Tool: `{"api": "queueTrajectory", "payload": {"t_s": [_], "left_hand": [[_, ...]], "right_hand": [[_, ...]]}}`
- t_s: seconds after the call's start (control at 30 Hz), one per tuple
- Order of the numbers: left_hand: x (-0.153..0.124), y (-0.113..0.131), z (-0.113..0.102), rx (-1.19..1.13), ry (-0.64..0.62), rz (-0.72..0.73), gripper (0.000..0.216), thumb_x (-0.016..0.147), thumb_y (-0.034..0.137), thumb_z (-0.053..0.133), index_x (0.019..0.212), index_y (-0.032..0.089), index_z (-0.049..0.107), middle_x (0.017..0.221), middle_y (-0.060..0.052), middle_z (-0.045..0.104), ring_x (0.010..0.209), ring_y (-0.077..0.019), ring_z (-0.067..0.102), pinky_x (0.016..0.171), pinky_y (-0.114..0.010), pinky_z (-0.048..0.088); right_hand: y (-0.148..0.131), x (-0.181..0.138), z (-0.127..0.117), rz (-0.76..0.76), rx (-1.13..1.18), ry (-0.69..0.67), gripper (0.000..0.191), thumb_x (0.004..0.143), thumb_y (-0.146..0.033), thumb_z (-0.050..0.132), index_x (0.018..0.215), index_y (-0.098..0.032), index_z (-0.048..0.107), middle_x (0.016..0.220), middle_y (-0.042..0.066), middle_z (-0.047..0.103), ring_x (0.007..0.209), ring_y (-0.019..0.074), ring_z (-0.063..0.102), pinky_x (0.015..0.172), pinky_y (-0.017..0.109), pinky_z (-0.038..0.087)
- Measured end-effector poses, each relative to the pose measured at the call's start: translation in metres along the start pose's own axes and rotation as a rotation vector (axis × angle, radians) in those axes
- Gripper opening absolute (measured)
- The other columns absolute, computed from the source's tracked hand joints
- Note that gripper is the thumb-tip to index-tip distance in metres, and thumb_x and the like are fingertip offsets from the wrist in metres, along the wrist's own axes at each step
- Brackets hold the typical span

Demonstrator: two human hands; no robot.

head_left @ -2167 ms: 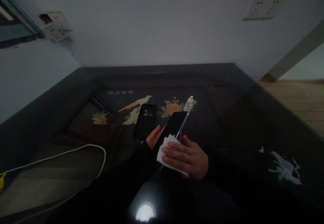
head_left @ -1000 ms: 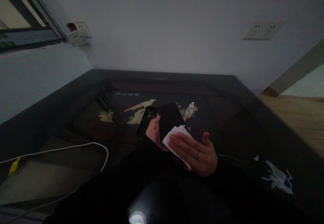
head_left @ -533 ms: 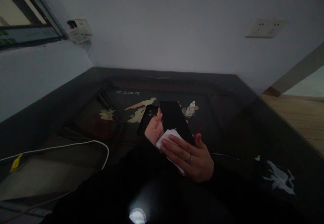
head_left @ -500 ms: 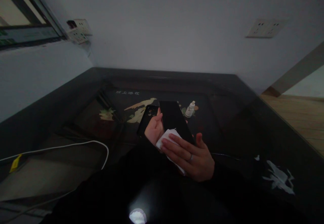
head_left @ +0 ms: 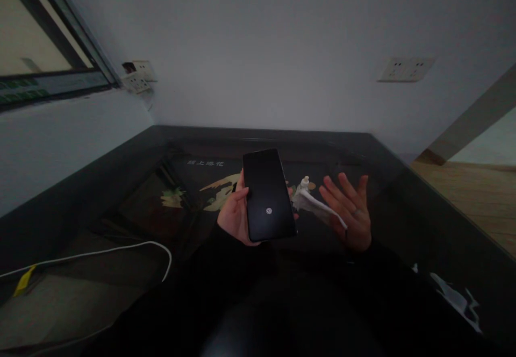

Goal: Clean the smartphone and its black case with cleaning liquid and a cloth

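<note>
My left hand (head_left: 234,214) is closed around a black smartphone (head_left: 268,185), its thumb on the left edge and fingertips showing at the right edge. A small pale striped round logo glows low on the dark screen. To the right, my right hand (head_left: 349,212) is raised with its fingers spread, a ring on one of them. A white wiping cloth or tissue (head_left: 316,204) stretches from beside the phone to the underside of this hand. Its thumb is hidden, so any hold there is unclear. Partly behind the cloth stands a small white dropper bottle (head_left: 305,181).
The dark glossy table (head_left: 193,136) carries printed flowers, a bird and lettering. A white cable (head_left: 121,247) with a yellow tag (head_left: 24,281) runs along the left. Crumpled clear film (head_left: 455,298) lies at the right. Wall sockets (head_left: 406,70) are beyond the table.
My right hand has lifted off the phone and moved right, its fingers spreading, and the cloth has left the screen. A logo now shows there. The black phone case has gone out of sight.
</note>
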State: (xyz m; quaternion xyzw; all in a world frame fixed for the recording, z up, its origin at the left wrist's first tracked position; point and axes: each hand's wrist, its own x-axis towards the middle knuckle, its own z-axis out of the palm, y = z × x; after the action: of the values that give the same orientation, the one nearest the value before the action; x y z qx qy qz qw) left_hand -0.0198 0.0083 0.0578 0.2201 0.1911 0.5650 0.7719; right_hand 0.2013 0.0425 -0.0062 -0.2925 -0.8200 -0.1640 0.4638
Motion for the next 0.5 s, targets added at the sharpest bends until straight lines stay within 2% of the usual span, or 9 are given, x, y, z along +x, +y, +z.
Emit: {"api": "queueTrajectory", "payload": {"t_s": [0.07,0.13,0.23,0.33,0.5], "left_hand": [[-0.002,-0.001,0.002,0.038,-0.027,0.044,0.071,0.076,0.022,0.043,0.136,0.043,0.012,0.115,-0.006,0.057,0.102,-0.0343,0.056,0.081,-0.064,0.036],[-0.004,-0.003,0.004,0.064,-0.016,0.084,0.074,0.073,0.018,0.046,0.135,0.045,0.015,0.123,-0.004,0.052,0.105,-0.0332,0.054,0.084,-0.063,0.036],[-0.007,-0.007,0.005,0.079,0.032,0.162,0.076,0.068,0.011,0.050,0.134,0.037,0.025,0.134,0.001,0.044,0.116,-0.0251,0.047,0.098,-0.046,0.034],[-0.009,-0.012,0.006,0.137,0.033,0.173,0.081,0.062,0.008,0.054,0.134,0.034,0.027,0.133,0.003,0.044,0.119,-0.0207,0.044,0.099,-0.034,0.034],[-0.004,-0.017,-0.002,0.152,-0.014,0.113,0.096,0.054,0.007,0.061,0.135,0.034,0.018,0.122,-0.002,0.053,0.105,-0.0231,0.053,0.089,-0.038,0.041]], "right_hand": [[0.005,0.003,0.004,0.285,0.154,-0.043,0.041,0.091,-0.029,0.032,0.131,-0.024,0.041,0.134,0.003,0.044,0.128,0.0240,0.035,0.107,0.054,0.017],[0.004,0.005,0.009,0.594,0.355,-0.097,0.040,0.091,-0.034,0.032,0.125,-0.021,0.049,0.129,0.004,0.051,0.120,0.0246,0.046,0.101,0.048,0.033],[-0.003,0.005,0.014,0.977,0.620,-0.153,0.043,0.088,-0.043,0.038,0.114,-0.016,0.059,0.110,0.006,0.064,0.100,0.0263,0.061,0.085,0.042,0.048],[-0.016,0.007,0.013,1.109,0.838,-0.089,0.042,0.085,-0.045,0.044,0.108,-0.016,0.063,0.103,0.005,0.068,0.093,0.0255,0.063,0.079,0.038,0.051],[-0.050,0.019,0.001,1.161,1.139,0.033,0.037,0.086,-0.039,0.045,0.109,-0.017,0.062,0.103,0.007,0.067,0.089,0.0222,0.065,0.072,0.031,0.055]]}}
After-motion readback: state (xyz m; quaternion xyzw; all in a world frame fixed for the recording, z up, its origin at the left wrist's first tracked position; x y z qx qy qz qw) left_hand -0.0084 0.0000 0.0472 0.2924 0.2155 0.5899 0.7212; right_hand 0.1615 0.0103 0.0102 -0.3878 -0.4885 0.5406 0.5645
